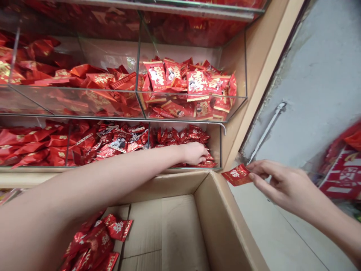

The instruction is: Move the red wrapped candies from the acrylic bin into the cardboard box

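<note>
My left hand [195, 153] reaches across the box into the lower right bin. Its fingers are curled over the small dark red wrapped candies [197, 132] there; whatever they grip is hidden. Off to the right, past the box corner, my right hand [278, 180] pinches a wrapped candy [236, 175] by one end between thumb and fingers. That red wrapper has white and gold print. Below my left forearm, a pile of similar red candies [97, 241] lies in the open cardboard box [229, 218].
Clear-fronted bins of red candies [194, 81] fill the shelves above and to the left. A wooden side panel [245, 86] bounds the shelf at right, beside a grey wall [316, 67]. Red packages [342, 169] stand at the far right above the tiled floor [282, 233].
</note>
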Motion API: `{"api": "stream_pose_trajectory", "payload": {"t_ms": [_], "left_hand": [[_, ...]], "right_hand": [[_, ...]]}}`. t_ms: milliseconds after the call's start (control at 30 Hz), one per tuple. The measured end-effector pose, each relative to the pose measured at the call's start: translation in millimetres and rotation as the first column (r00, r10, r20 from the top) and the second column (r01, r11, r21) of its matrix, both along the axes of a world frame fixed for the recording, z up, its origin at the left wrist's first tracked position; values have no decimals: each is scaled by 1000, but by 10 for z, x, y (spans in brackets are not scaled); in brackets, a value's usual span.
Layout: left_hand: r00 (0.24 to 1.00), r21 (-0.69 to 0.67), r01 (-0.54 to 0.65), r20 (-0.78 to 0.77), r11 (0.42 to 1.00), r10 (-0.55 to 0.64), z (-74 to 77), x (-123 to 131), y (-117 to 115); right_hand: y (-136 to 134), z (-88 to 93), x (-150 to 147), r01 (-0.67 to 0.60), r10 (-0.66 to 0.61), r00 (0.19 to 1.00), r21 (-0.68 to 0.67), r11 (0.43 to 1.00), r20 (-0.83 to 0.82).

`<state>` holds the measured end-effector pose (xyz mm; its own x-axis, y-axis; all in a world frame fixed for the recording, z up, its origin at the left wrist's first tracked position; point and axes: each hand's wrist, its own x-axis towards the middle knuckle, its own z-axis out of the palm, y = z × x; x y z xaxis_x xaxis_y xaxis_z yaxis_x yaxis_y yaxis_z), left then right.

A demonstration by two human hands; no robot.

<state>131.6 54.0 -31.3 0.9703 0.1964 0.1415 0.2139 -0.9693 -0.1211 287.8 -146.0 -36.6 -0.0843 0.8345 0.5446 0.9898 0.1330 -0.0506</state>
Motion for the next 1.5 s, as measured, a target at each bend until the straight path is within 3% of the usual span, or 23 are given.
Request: {"api": "stream_pose_trajectory", "payload": {"t_ms": [133, 400, 600, 833, 1167, 1333, 1500], "left_hand": [[998, 10, -12, -54, 1000, 12, -11, 51, -24], [982, 19, -153, -113, 988, 154, -2, 179, 60], [985, -3, -141, -106, 990, 140, 46, 155, 78], [987, -75, -141, -94, 987, 134, 161, 102, 122], [978, -194, -210, -25, 958, 209, 208, 127, 271], [973, -237, -229, -34, 944, 227, 293, 79, 218], [966, -200, -258, -54, 945, 253, 480, -92, 206]], "right_hand": [[-15, -24, 25, -10, 10, 1000, -18, 1000, -15], [-19, -75, 54, -20, 16, 997, -47, 999, -70], [-74, -94, 107, -1, -2, 997, -44, 999, -78], [-86, -144, 157, 5, -9, 997, -57, 998, -73], [-102, -223, 201, -6, -4, 996, -111, 994, -91], [-120, -209, 228, 2, -16, 994, -119, 993, -111], [-152, -96, 173, 4, -10, 994, -47, 999, -110]]}}
